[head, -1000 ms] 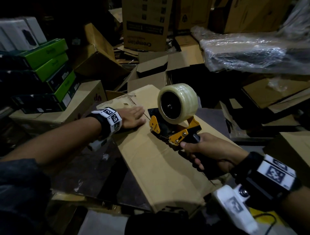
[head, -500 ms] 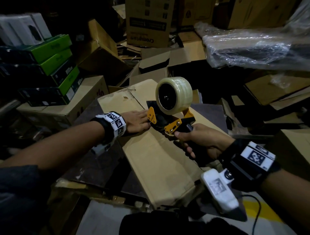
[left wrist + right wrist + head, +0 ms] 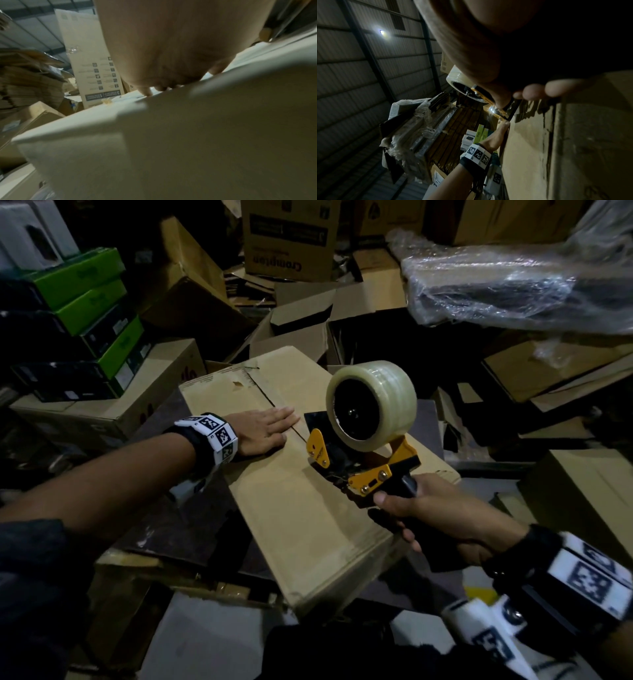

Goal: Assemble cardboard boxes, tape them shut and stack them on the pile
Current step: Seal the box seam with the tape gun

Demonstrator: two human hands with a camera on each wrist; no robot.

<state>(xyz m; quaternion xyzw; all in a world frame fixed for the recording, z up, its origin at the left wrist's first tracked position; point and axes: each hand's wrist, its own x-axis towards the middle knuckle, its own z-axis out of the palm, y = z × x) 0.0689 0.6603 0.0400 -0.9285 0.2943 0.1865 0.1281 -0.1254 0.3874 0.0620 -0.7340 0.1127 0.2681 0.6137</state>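
A closed brown cardboard box (image 3: 301,515) lies in front of me, its top seam running away from me. My left hand (image 3: 263,429) lies flat on the box top with straight fingers, just left of the seam; in the left wrist view the palm (image 3: 171,44) presses on the cardboard (image 3: 205,135). My right hand (image 3: 435,515) grips the black handle of a yellow tape dispenser (image 3: 363,467) with a clear tape roll (image 3: 371,405). The dispenser's front end sits on the box top at the seam. The right wrist view shows the roll (image 3: 457,77) and the box (image 3: 556,135).
Green and black product boxes (image 3: 85,313) are stacked at the left on a carton (image 3: 113,412). Loose flattened and open cartons (image 3: 301,316) crowd the back. A plastic-wrapped bundle (image 3: 513,285) lies at the upper right. More cartons (image 3: 589,494) stand at the right.
The dispenser has drawn back toward me along the seam. My left hand stays flat on the box top.
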